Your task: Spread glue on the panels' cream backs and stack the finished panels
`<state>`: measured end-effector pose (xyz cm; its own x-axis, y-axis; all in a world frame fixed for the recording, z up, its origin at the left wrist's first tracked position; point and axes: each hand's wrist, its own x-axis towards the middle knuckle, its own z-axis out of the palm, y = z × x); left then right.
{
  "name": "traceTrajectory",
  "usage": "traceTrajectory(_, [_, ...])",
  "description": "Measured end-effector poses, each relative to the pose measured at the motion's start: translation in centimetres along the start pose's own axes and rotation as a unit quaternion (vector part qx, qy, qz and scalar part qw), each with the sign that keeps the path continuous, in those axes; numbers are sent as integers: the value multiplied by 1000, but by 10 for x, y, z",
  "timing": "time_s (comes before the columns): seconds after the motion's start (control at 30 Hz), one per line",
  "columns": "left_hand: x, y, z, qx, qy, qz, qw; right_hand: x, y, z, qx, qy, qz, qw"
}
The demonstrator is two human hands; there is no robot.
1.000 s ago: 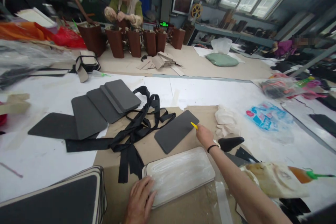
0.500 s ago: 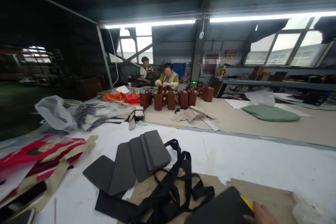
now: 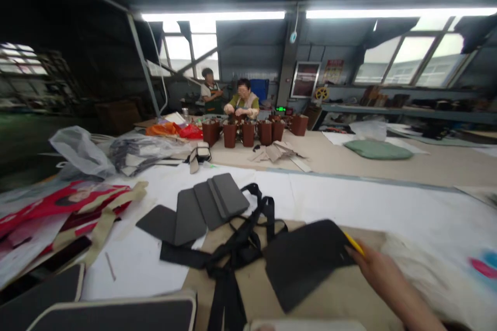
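My right hand (image 3: 365,258) reaches in from the right, closed on the right edge of a dark, flat, round-cornered panel (image 3: 306,253), which is tilted above brown board. A slim yellow object (image 3: 354,243) shows along the fingers; its kind is unclear. Black straps (image 3: 236,248) lie tangled left of the panel. Beyond them, several dark grey panels (image 3: 190,217) are fanned out on the white sheet. At the bottom edge a skin-coloured sliver (image 3: 266,328), probably my left hand, touches a pale-edged piece (image 3: 310,325); its fingers are hidden.
Dark pieces with cream edging (image 3: 116,315) lie at the front left. Red printed material and cream strips (image 3: 101,227) are heaped at left, near clear plastic bags (image 3: 81,152). Across the table, a co-worker (image 3: 244,101) handles items behind brown boxy pieces (image 3: 248,134); another person (image 3: 212,93) stands behind.
The view has shifted, bringing more of the near table into sight. My right hand and the dark panel have come further up into view. Cream-edged pieces now show in front.
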<state>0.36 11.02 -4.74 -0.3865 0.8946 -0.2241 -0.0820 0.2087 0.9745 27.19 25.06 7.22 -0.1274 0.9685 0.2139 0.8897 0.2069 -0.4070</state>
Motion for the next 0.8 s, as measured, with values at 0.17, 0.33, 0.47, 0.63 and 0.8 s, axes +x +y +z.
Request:
traceTrajectory(0.17, [-70, 7, -8, -217, 22, -186, 958, -63, -72, -77, 57, 45, 32, 997])
traceTrajectory(0.33, [-81, 31, -30, -349, 4, -210, 913, -127, -83, -91, 192, -39, 128, 972])
traceTrajectory(0.47, [-95, 29, -52, -309, -30, -217, 925, -176, -69, -61, 275, -142, 184, 933])
traceTrajectory(0.63, [-108, 11, -73, -138, -30, -287, 947, -227, -28, 3, 231, -183, 228, 928])
traceTrajectory(0.8, [-101, -2, -64, 17, -128, -234, 964, -235, 11, 37, 46, -185, 230, 954])
